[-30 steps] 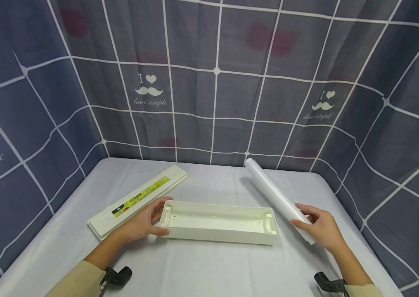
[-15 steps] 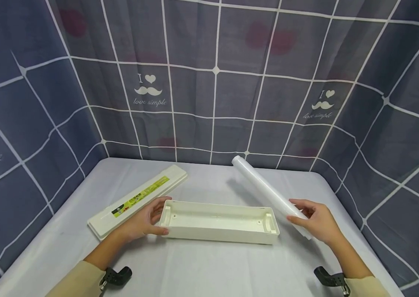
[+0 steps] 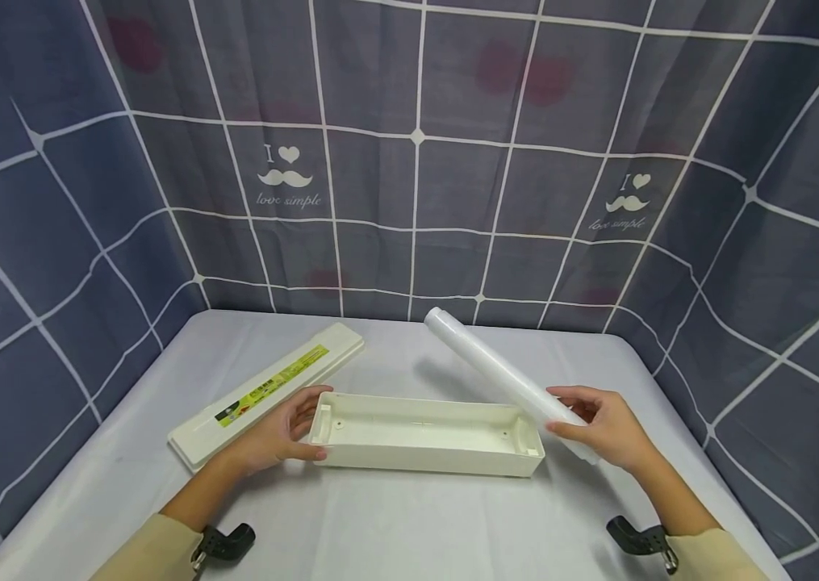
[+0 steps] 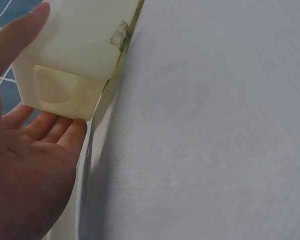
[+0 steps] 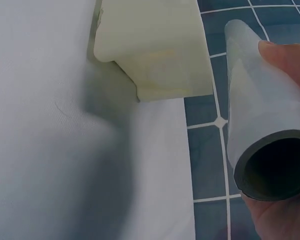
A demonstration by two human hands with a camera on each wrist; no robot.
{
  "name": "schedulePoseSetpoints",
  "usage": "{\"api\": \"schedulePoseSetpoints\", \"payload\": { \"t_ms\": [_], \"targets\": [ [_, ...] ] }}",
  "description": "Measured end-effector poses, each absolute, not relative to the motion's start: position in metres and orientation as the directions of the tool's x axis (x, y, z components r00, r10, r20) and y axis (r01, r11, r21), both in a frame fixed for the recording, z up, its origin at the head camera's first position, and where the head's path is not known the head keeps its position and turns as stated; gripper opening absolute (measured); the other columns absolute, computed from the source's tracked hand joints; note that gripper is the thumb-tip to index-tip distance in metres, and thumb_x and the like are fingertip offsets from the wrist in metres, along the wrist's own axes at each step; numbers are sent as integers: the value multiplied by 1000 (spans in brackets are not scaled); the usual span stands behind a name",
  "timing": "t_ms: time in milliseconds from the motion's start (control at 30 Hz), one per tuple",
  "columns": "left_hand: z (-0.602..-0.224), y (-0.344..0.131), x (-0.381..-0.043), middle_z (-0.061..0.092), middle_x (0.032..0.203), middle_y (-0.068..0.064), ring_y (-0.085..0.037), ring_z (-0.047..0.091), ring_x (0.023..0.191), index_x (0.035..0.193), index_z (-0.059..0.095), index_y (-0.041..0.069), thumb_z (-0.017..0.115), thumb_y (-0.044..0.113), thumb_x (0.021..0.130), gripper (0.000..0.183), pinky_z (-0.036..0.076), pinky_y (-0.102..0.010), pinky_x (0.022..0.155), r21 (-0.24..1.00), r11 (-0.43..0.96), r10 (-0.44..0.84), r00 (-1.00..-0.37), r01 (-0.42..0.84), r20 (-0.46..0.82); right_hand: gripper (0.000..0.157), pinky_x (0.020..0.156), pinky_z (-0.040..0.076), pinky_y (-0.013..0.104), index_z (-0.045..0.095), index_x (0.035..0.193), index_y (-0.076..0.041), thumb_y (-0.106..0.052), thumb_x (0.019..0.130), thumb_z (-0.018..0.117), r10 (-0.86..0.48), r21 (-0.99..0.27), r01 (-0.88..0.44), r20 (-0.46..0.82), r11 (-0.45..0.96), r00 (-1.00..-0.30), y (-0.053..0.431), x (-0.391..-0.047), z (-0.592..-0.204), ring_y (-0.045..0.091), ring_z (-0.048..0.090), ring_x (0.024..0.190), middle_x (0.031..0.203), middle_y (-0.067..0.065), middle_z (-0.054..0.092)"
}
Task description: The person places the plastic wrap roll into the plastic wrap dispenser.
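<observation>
Fingers (image 3: 570,393) of your right hand (image 3: 611,426) pinch the white plastic-film roll (image 3: 492,365) near its near end, thumb on the side facing you. Roll's long axis runs diagonally: far end back and left, near end toward you and right. Far part is off the table (image 3: 424,524), its shadow set apart below it.

Your left hand (image 3: 271,436) grips the left end of the cream, open-topped plastic box (image 3: 427,461), thumb on the front wall. Box axis runs left to right.

Cream plastic lid (image 3: 249,413) with a green-and-yellow label (image 3: 273,386) lies behind your left hand, slanting back and right, label up.

Edges: roll's far end shows near the table's back edge, grey-blue grid curtain (image 3: 380,177) beyond. White cloth stretches in front of the box.

From head, roll overlaps the box's right rear corner; right wrist shows a gap between them, plus the roll's dark hollow core (image 5: 277,169). Only left wrist shows the box's recessed end panel (image 4: 65,90) and a ragged grey-green patch (image 4: 120,35) by its lower edge.
</observation>
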State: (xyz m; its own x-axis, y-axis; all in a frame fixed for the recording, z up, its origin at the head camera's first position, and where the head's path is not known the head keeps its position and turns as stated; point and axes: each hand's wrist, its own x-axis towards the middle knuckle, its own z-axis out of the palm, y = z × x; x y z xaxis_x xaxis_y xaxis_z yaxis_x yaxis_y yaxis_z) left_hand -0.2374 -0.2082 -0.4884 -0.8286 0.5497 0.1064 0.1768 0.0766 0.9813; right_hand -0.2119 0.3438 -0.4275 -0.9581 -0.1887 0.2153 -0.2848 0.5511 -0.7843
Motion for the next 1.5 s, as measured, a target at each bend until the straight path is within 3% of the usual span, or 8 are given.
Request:
{"api": "schedulePoseSetpoints", "payload": {
  "t_ms": [233, 300, 467, 533, 800, 1067, 1500],
  "targets": [
    [-484, -208, -237, 39, 174, -45, 7, 56, 146, 173, 27, -18, 96, -5, 90, 109, 47, -5, 119, 979, 103, 551, -830, 174, 89, 52, 67, 59, 22, 79, 139, 8, -1, 91, 97, -241, -798, -299, 197, 524, -950, 338, -215, -424, 5, 66, 81, 101, 2, 78],
    [-483, -208, -237, 40, 175, -44, -5, 57, 153, 173, 28, -17, 96, -5, 89, 108, 47, -5, 119, 978, 116, 548, -833, 173, 82, 52, 67, 59, 23, 79, 138, 8, -1, 90, 97, -249, -798, -292, 183, 528, -951, 337, -216, -422, 5, 66, 81, 102, 5, 79],
    [-483, -207, -237, 39, 175, -44, -53, 43, 166, 173, 29, -17, 96, -6, 89, 107, 47, -5, 119, 977, 131, 544, -836, 170, 73, 52, 67, 58, 24, 80, 138, 8, -2, 91, 97, -290, -801, -294, 157, 521, -944, 335, -220, -420, 6, 68, 82, 106, 6, 82],
    [-483, -207, -237, 39, 176, -44, -62, 37, 166, 172, 29, -17, 96, -7, 89, 107, 46, -5, 119, 976, 133, 543, -837, 170, 72, 51, 67, 59, 24, 80, 138, 8, -2, 91, 97, -316, -803, -314, 166, 507, -934, 335, -221, -420, 6, 70, 83, 107, 3, 83],
    [-482, -207, -237, 41, 175, -43, -66, 35, 166, 172, 30, -17, 96, -6, 88, 108, 46, -4, 118, 975, 145, 545, -836, 171, 66, 49, 67, 59, 23, 82, 135, 7, 0, 88, 98, -424, -779, -427, 230, 460, -876, 331, -224, -420, 5, 70, 83, 107, -9, 83],
    [-482, -207, -237, 43, 175, -41, -64, 38, 166, 172, 31, -16, 96, -6, 88, 107, 46, -4, 119, 974, 149, 545, -836, 173, 65, 48, 72, 60, 24, 82, 134, 5, 0, 89, 97, -480, -763, -464, 232, 450, -846, 327, -230, -418, 5, 71, 88, 111, 0, 84],
    [-481, -208, -237, 42, 175, -42, -62, 39, 167, 173, 29, -17, 96, -6, 89, 107, 46, -5, 119, 973, 149, 548, -834, 176, 67, 46, 80, 62, 21, 83, 131, 7, 3, 87, 98, -552, -748, -529, 265, 400, -791, 317, -240, -421, 4, 71, 93, 112, 1, 85]
  ]
}}
